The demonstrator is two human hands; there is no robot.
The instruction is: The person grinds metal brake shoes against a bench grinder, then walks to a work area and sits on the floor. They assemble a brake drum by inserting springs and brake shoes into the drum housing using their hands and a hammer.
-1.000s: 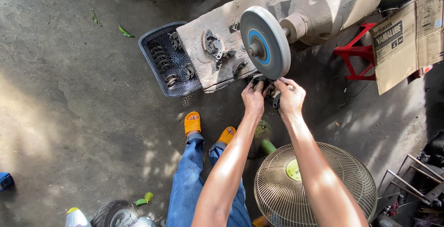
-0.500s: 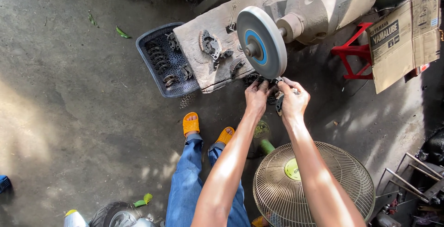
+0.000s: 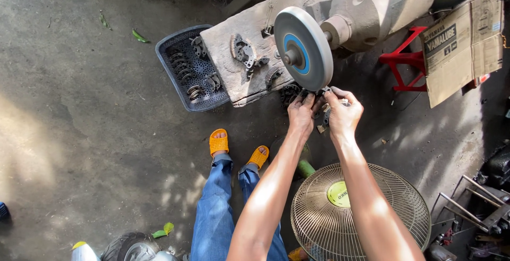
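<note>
You are in a rough repair workshop, open to daylight, with a stained concrete floor (image 3: 90,133) underfoot. At twelve o'clock a motor-driven grinding wheel (image 3: 303,47) sits on a heavy wooden block (image 3: 239,75). At ten o'clock a dark plastic basket (image 3: 186,69) holds small metal parts. At two o'clock a red metal stand (image 3: 404,61) and a flattened cardboard box (image 3: 462,43) lean by the machine. At five o'clock a fan (image 3: 361,213) lies with its wire guard face up, and at four o'clock metal scrap (image 3: 478,213) piles in shadow.
</note>
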